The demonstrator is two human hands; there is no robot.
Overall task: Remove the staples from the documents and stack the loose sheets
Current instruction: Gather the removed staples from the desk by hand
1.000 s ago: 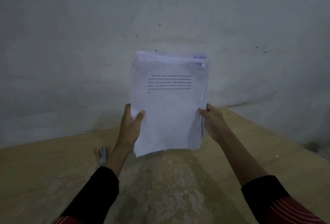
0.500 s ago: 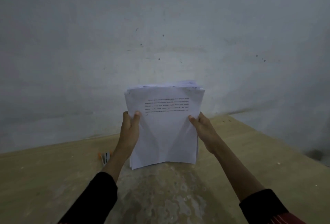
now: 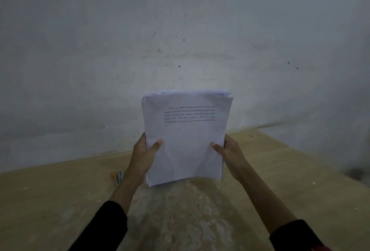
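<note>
A thick stack of white sheets stands upright in front of me, a short block of printed text near its top. My left hand grips its left edge, thumb on the front sheet. My right hand grips the right edge the same way. The stack's bottom edge hangs just above the wooden table. A small dark mark sits at the top left corner of the front sheet; I cannot tell whether it is a staple. A small staple remover with an orange part lies on the table left of my left forearm.
A bare grey wall rises right behind the table. The tabletop has a worn, blotchy patch in the middle below the stack. The table's right edge runs diagonally at the right.
Both hands brought the stack down from its raised position toward the table, then lifted it slightly again. The sheets look more evenly aligned at the top.
</note>
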